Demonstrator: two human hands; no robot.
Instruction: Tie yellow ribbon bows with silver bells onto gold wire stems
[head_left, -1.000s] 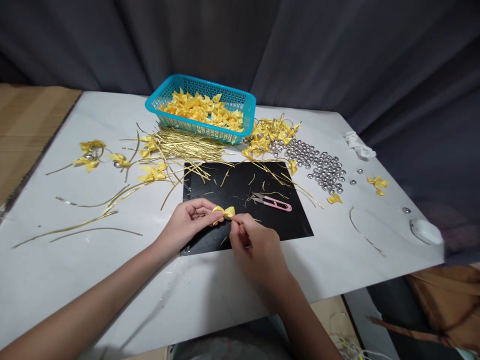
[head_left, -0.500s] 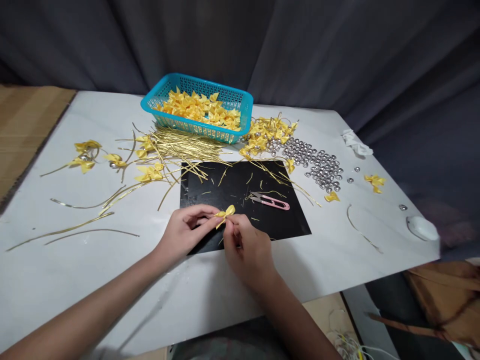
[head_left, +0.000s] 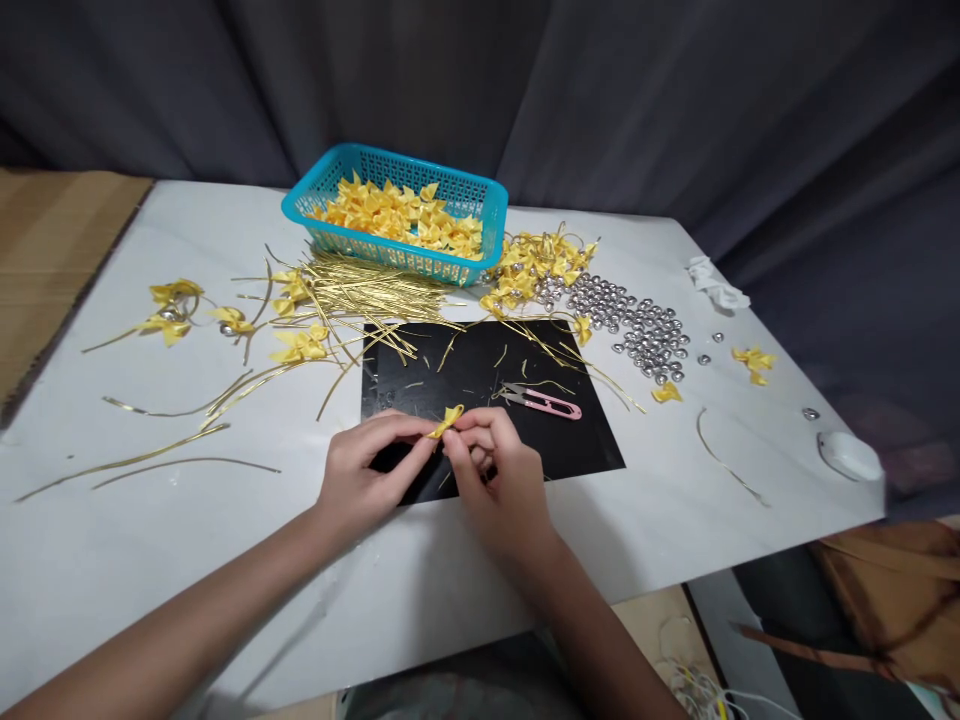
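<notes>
Both hands meet over the near edge of the black mat (head_left: pixel 570 440), which lies in the middle of the white table (head_left: pixel 112 560). Between them is a small yellow ribbon bow (head_left: pixel 447 420), held just above the mat — the left hand (head_left: pixel 364 478) pinches it from its side with thumb and fingertips pressed together, and the right hand (head_left: pixel 495 480) nips it from the other side, its fingers curled in tight around the bow's middle. Just beyond the right hand, on the mat, lie pink thread snips (head_left: pixel 546 401), apart from both hands, with short gold offcuts scattered around them. At the far edge of the table stands a turquoise basket (head_left: pixel 480 195) heaped with yellow bows. In front of it a bundle of thin gold wires (head_left: pixel 367 290) fans out toward the mat's far left corner, and longer gold strips trail toward the table's left edge, among a few loose bows. To the right of the basket sits another little heap of bows with wires (head_left: pixel 536 265), and next to that a cluster of silver beads (head_left: pixel 637 330) spread toward the right edge. Near the right corner rests a white rounded object (head_left: pixel 847 455) — I cannot tell what it is.
</notes>
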